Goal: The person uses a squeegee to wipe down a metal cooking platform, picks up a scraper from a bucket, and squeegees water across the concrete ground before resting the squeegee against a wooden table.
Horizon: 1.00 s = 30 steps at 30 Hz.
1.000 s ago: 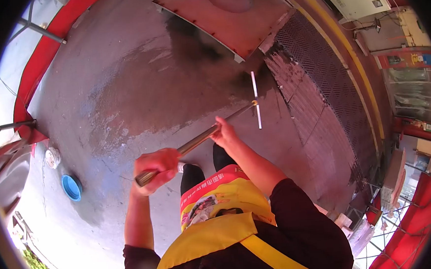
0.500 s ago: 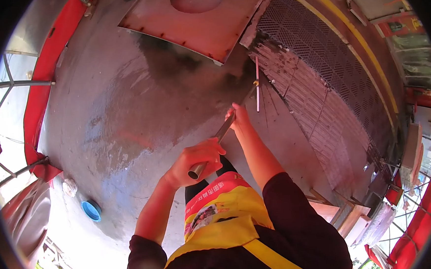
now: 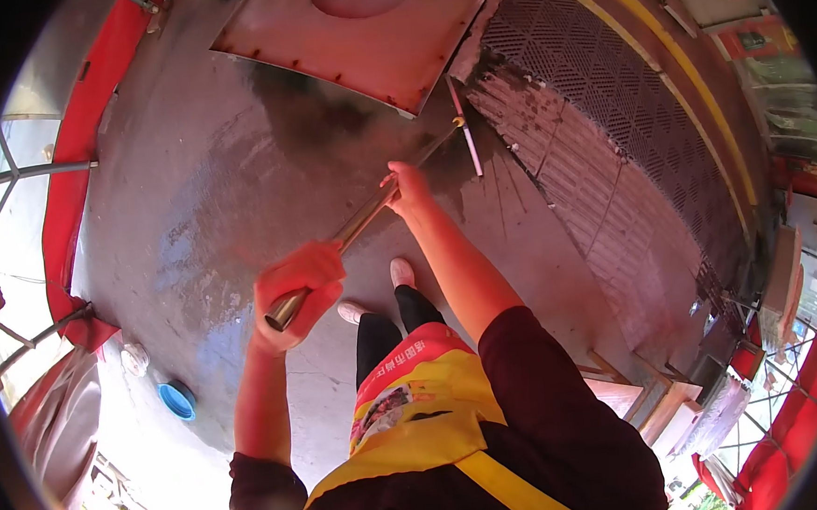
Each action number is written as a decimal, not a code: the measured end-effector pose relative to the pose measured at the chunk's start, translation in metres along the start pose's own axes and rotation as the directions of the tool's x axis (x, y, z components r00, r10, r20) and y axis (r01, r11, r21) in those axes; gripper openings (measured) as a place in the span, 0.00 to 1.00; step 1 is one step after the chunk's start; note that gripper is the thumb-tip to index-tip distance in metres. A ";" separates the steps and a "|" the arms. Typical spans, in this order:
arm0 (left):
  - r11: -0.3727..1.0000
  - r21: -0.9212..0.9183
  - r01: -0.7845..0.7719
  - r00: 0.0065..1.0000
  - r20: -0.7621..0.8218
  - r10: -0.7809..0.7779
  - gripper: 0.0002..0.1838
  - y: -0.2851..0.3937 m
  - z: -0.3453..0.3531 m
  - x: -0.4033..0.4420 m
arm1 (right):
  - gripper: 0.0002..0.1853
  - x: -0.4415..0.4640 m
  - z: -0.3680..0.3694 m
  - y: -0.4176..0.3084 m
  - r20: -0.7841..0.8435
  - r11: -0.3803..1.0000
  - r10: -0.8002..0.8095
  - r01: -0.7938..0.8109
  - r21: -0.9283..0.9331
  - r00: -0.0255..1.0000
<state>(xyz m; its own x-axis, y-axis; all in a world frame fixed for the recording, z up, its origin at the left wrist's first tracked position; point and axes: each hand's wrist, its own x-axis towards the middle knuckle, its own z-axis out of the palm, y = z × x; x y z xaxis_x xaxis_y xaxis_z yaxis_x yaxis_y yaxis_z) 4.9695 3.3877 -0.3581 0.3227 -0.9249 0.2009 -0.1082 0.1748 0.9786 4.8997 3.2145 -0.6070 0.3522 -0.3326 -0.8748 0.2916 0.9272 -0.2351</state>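
A floor squeegee with a long metal pole (image 3: 362, 224) slants from lower left to upper right in front of me. My left hand (image 3: 300, 288) is wrapped round the pole near its open tube end. Farther along, my right hand (image 3: 408, 188) grips the same pole with closed fingers. At the far end, a narrow pale crossbar (image 3: 471, 145) with a yellow joint lies on the wet-looking concrete floor (image 3: 320, 181). It is beside the edge of the ribbed strip. My yellow and red apron (image 3: 416, 385) and both shoes show below.
A rusty-edged metal sheet (image 3: 339, 35) with a round opening is ahead. To the right run a ribbed strip (image 3: 551, 143) and a perforated mat (image 3: 593, 66). A blue basin (image 3: 176, 400) sits at lower left, and wooden boards (image 3: 656, 408) stand at lower right.
Both hands and the pole have moved left, the left hand farthest. The crossbar has shifted left and slightly away, changing its tilt. My shoes have come into view.
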 end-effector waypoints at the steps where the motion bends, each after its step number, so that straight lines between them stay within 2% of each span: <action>1: 1.000 -0.018 0.003 1.000 -0.016 -0.003 0.07 -0.016 0.005 -0.004 | 0.05 0.008 -0.009 -0.005 -0.039 0.998 -0.033 0.031 -0.049 0.999; 4: 0.999 -0.004 0.052 0.996 -0.070 -0.052 0.07 -0.038 0.021 -0.025 | 0.05 0.026 -0.024 0.001 -0.169 0.984 -0.001 -0.029 -0.177 0.986; 5: 0.997 -0.027 0.072 0.987 -0.141 -0.075 0.07 -0.038 0.017 -0.035 | 0.05 0.030 -0.029 0.013 -0.139 0.977 0.030 -0.059 -0.205 0.990; 8: 0.999 0.021 0.029 0.996 -0.082 -0.027 0.08 -0.019 -0.011 -0.064 | 0.06 -0.002 -0.023 0.044 0.064 0.924 0.284 -0.255 -0.286 0.957; 11: 0.999 -0.033 0.043 0.993 -0.112 -0.046 0.09 -0.010 -0.023 -0.081 | 0.08 -0.026 -0.025 0.075 0.037 0.963 0.202 -0.192 -0.190 0.979; 14: 0.987 -0.150 0.055 0.982 -0.172 -0.081 0.09 -0.020 -0.031 -0.090 | 0.10 -0.016 -0.053 0.087 -0.077 0.949 0.187 -0.200 -0.242 0.979; 15: 0.981 -0.183 0.062 0.978 -0.186 -0.096 0.08 -0.025 -0.035 -0.093 | 0.10 -0.016 -0.053 0.084 -0.106 0.906 0.197 -0.222 -0.360 0.975; 18: 0.972 -0.223 0.076 0.971 -0.204 -0.123 0.09 -0.028 -0.056 -0.102 | 0.10 -0.003 -0.039 0.102 -0.243 0.859 0.164 -0.259 -0.442 0.956; 22: 0.970 -0.239 0.047 0.971 -0.216 -0.100 0.08 -0.005 -0.124 -0.127 | 0.09 -0.035 0.017 0.169 -0.217 0.835 0.255 -0.328 -0.443 0.942; 26: 0.990 -0.136 0.033 0.950 -0.303 -0.073 0.07 0.047 -0.195 -0.161 | 0.10 -0.059 0.075 0.265 -0.136 0.809 0.374 -0.394 -0.436 0.918; 30: 1.000 0.003 0.016 0.960 -0.281 -0.014 0.09 0.096 -0.243 -0.193 | 0.09 -0.097 0.131 0.329 0.072 0.791 0.496 -0.416 -0.448 0.866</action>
<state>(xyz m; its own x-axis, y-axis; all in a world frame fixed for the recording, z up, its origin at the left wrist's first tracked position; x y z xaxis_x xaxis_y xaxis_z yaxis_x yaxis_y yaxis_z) 5.1257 3.6649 -0.2922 0.5755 -0.7952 0.1909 -0.1057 0.1592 0.9816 5.0780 3.5292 -0.5436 0.5135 0.1591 -0.8432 -0.3143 0.9492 -0.0123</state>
